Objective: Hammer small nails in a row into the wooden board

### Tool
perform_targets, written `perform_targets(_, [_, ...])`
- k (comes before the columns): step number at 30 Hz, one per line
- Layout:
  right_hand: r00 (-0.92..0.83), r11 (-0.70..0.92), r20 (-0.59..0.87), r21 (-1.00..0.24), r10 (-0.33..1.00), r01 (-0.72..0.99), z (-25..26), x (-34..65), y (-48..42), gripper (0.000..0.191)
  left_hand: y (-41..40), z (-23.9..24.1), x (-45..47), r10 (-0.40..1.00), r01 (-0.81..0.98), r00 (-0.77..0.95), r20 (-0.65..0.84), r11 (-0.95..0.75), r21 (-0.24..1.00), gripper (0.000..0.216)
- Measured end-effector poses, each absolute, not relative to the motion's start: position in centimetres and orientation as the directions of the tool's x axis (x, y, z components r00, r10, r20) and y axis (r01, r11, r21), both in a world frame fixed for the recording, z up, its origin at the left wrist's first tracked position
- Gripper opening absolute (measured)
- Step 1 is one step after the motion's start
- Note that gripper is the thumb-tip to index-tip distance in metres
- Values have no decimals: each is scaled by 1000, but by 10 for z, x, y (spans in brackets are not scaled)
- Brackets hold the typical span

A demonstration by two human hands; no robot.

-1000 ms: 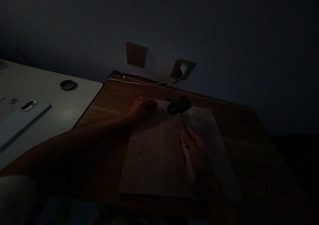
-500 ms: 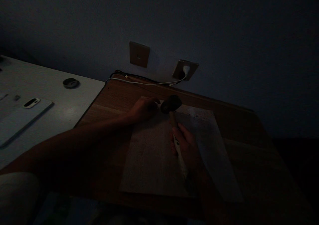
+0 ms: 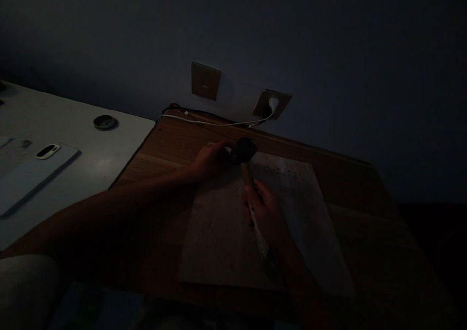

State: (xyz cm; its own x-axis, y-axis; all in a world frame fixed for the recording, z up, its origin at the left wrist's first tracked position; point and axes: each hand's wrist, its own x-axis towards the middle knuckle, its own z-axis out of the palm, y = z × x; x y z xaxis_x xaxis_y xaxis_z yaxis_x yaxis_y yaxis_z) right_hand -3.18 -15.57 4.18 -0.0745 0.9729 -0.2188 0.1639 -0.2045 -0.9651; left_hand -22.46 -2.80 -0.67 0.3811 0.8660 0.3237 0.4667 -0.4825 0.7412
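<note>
One sleeve (image 3: 27,286): pale, at the lower left corner, nearest the camera.
Right hand (image 3: 266,210): just right of centre, fingers wrapped round the handle of a hammer.
Hammer (image 3: 243,151): mid-frame, its dark head up and left of the grip, over the far part of the board; too dark to tell whether it touches anything.
Board (image 3: 219,237): lower centre, flat on the wooden table (image 3: 175,135), with small marks or bits (image 3: 282,171) near its far edge.
Left hand (image 3: 211,160): by the board's far left corner, fingers curled; I cannot tell what, if anything, they pinch.
Finger risk: the hammer head sits just beside the left fingertips in view, so a glancing blow or poor aim in this dimness could strike them.
Board risk: an off-centre knock might make it slide, as no clamp shows.
White table (image 3: 124,140): left, bearing a phone (image 3: 40,179) and a round lid (image 3: 105,122).
Cable (image 3: 215,123): along the wooden table's back edge, up to a plug (image 3: 273,104) in the wall (image 3: 328,77).
</note>
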Motion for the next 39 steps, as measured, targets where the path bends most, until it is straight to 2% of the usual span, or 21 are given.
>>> perform_targets(5, [-76, -225, -243, -956, 967, 189, 44, -33, -156, 34, -28, -9, -225, 861, 475, 372, 347, -497, 726, 35])
perform_targets(10, [-86, -243, -266, -945, 960, 218, 49, -30, -156, 40, -28, -7, -226, 855, 481, 391, 340, -505, 717, 41])
perform_targets(13, [-19, -252, -256, -960, 967, 126, 49, -24, -165, 64, -28, -8, -227, 864, 508, 395, 313, -489, 709, 39])
perform_targets(15, [112, -249, -245, -968, 963, 23, 51, -19, -174, 89, -28, -9, -227, 866, 519, 391, 312, -487, 702, 37])
perform_targets(17, [234, -233, -239, -971, 943, -53, 54, -12, -184, 103, -28, -9, -227, 861, 514, 397, 317, -495, 700, 37])
perform_targets(19, [313, -230, -242, -970, 918, -77, 59, -5, -193, 100, -29, -8, -228, 856, 506, 409, 316, -501, 702, 37])
perform_targets(20, [341, -237, -247, -969, 907, -69, 62, -1, -197, 92, -29, -7, -228, 853, 501, 418, 312, -503, 705, 37])
perform_targets(23, [431, -260, -211, -964, 877, 59, 65, 10, -208, 50, -30, -3, -228, 851, 488, 429, 303, -501, 715, 37])
perform_targets(25, [474, -260, -159, -953, 866, 157, 64, 15, -213, 34, -30, -1, -228, 853, 489, 425, 302, -497, 717, 37])
perform_targets(27, [482, -275, -152, -941, 863, 195, 60, 18, -216, 32, -30, -1, -228, 851, 489, 429, 303, -501, 714, 37])
perform_targets(31, [435, -322, -224, -932, 872, 166, 45, 15, -215, 40, -29, -4, -229, 842, 487, 443, 309, -515, 705, 39])
perform_targets(34, [351, -307, -202, -911, 914, 276, 35, 10, -213, 45, -27, -4, -229, 831, 497, 469, 299, -528, 689, 41])
perform_targets(36, [289, -293, -186, -873, 939, 389, 32, 7, -211, 47, -26, -3, -233, 810, 522, 498, 311, -566, 638, 42])
perform_targets(39, [187, -289, -222, -792, 957, 538, 35, 4, -210, 49, -31, 2, -246, 745, 579, 557, 367, -665, 471, 41])
